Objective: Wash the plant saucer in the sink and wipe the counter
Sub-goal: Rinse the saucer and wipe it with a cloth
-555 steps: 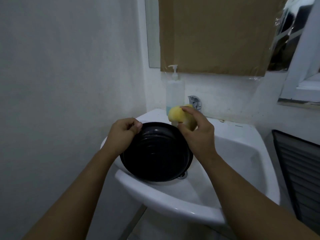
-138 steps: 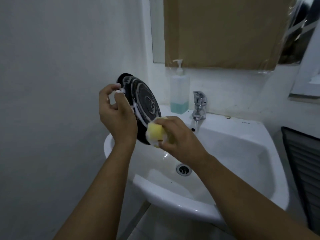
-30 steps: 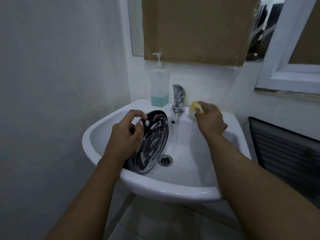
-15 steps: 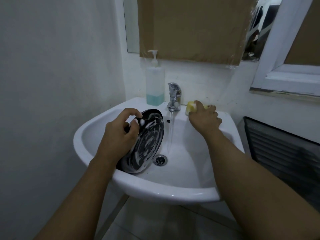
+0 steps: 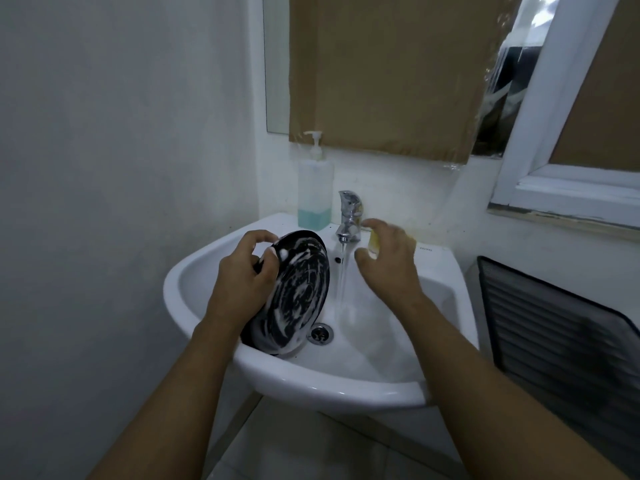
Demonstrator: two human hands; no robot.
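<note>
Head view of the sink [image 5: 207,261], read from left to right.

The left hand [image 5: 246,271] grips the plant saucer [image 5: 298,296] at its upper left rim. The fingers [image 5: 258,237] curl over the rim's back and the thumb is pressed on the front. The black saucer stands on edge inside the basin, with its lower rim on the porcelain beside the drain [image 5: 320,333]. It leans back toward the left wall, and its suds-streaked face is turned to the right. Its long extent in this view runs from the far upper rim down to the near lower rim.

A soap bottle [image 5: 315,192] stands on the back ledge. The water stream [image 5: 341,275] falls from the tap [image 5: 350,216] just beside the saucer's right rim but does not touch it.

A yellow sponge [image 5: 374,242] shows on the ledge right of the tap, through the gap between thumb and forefinger. The right hand [image 5: 388,265] hovers across the stream from the saucer, palm down, its fingers spread and released, grasping nothing.

Judgement: the scrubbing looks finished and the rinse comes next. That move turns on the narrow gap to the right of the rim. The left hand, which already holds the saucer, need only carry it a little rightward under the flow. The right hand is free to rub off the suds.
</note>
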